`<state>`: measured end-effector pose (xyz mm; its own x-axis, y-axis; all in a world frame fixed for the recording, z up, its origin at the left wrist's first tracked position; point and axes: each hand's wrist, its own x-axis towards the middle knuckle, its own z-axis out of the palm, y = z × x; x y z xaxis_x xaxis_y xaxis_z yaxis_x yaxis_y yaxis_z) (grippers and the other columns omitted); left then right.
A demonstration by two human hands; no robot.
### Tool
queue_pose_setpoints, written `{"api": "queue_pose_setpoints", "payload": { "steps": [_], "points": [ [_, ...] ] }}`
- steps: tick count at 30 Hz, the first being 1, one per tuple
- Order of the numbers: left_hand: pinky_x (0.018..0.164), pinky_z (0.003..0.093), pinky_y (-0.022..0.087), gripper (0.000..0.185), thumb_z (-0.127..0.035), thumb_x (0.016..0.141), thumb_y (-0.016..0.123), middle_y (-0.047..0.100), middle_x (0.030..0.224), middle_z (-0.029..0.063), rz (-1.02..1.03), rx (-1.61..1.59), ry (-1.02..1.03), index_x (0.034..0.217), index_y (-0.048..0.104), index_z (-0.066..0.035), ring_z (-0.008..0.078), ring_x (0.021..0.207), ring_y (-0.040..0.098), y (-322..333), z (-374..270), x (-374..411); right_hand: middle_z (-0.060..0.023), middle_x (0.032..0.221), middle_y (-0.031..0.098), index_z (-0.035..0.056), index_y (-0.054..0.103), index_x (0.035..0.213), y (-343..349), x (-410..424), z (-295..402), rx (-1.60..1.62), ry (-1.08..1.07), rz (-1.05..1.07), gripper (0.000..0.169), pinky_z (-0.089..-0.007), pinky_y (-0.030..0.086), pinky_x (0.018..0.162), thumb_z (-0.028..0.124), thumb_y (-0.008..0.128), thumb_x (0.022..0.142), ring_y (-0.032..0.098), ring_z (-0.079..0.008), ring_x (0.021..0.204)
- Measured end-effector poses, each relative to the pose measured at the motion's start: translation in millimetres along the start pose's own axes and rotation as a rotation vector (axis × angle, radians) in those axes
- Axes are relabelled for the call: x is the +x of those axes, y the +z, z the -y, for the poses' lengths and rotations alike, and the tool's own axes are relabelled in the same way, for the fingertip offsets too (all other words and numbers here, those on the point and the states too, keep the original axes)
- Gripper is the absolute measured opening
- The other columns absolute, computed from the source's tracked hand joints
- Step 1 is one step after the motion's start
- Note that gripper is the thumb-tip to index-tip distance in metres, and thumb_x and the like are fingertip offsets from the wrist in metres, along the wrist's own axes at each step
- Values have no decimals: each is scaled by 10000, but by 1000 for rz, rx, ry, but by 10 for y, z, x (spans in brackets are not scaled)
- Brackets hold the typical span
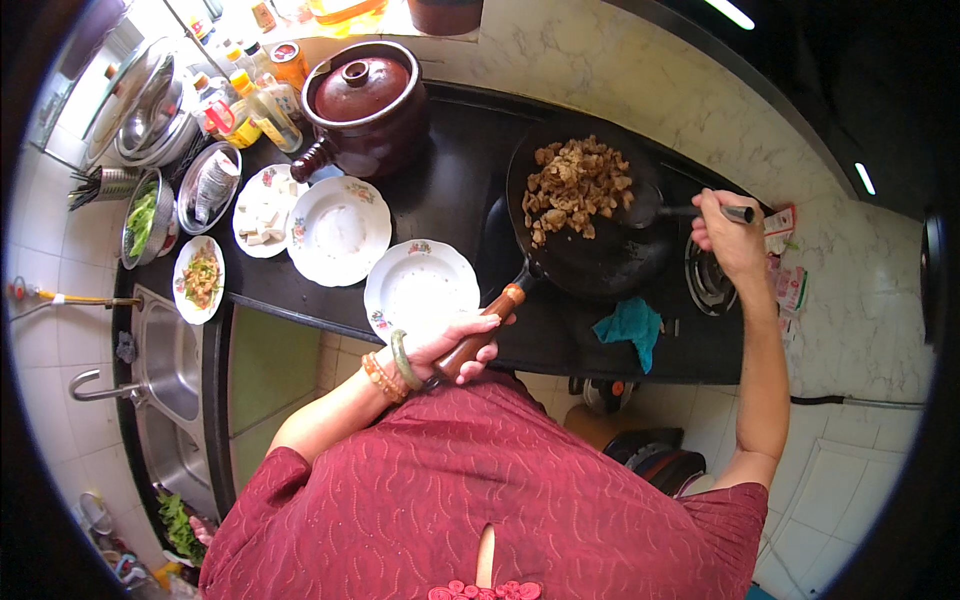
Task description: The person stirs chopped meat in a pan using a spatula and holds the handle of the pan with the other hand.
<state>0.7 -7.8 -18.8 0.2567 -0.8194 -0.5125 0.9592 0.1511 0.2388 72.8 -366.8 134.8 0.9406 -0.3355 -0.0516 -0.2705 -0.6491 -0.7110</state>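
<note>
My left hand [457, 346] grips the wooden handle [484, 334] of a dark wok [592, 270] on the stove. Browned pieces of food [577, 187], perhaps meat, are heaped at the wok's far left side. On the right, my right hand [727, 229] is closed around the metal handle of a spatula [645, 208], whose blade rests inside the wok by the food. A white flower-patterned plate [422, 289] lies just beyond my left wrist. Beside it sits a second patterned plate [337, 231] with some moisture or residue on it.
A lidded brown clay pot [364, 112] stands behind the plates. Leftward are a plate of white cubes [262, 217], fish in a metal bowl [208, 187], a dish of chopped food [199, 279] and a sink [169, 367]. A teal cloth [631, 330] lies before the wok, near a burner [705, 277].
</note>
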Motion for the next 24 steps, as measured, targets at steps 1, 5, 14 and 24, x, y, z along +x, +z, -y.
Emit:
{"api": "queue_pose_setpoints", "payload": {
  "steps": [1, 5, 14, 24],
  "points": [
    [408, 244, 399, 403, -357, 949, 631, 571, 737, 18, 6, -4, -5, 1285, 485, -190, 124, 479, 520, -4, 0, 7, -61, 680, 643, -38, 696, 926, 80, 45, -47, 91, -6, -45, 317, -240, 498, 535, 260, 592, 956, 616, -106, 568],
    [407, 243, 396, 398, -351, 954, 625, 566, 732, 14, 12, 3, -12, 1288, 477, -191, 122, 477, 514, 30, -11, 2, -67, 753, 667, -34, 705, 987, 200, 144, -127, 196, -124, 9, 320, -235, 515, 610, 265, 594, 961, 637, -99, 663],
    [404, 236, 389, 387, -347, 960, 619, 555, 729, 4, 16, -5, 19, 1278, 475, -181, 103, 491, 501, -41, 44, 35, -191, 810, 649, -44, 675, 930, 201, -416, 354, -243, -798, 178, 120, -371, 507, 654, 16, 614, 846, 654, -325, 712],
    [390, 241, 416, 457, -338, 979, 583, 556, 750, 39, 35, -81, 37, 1364, 436, -140, 119, 476, 507, -62, 74, 50, -132, 838, 647, -46, 668, 979, -63, -570, 403, -237, -642, 178, 152, -299, 488, 692, 39, 568, 902, 632, -192, 749]
  ]
}}
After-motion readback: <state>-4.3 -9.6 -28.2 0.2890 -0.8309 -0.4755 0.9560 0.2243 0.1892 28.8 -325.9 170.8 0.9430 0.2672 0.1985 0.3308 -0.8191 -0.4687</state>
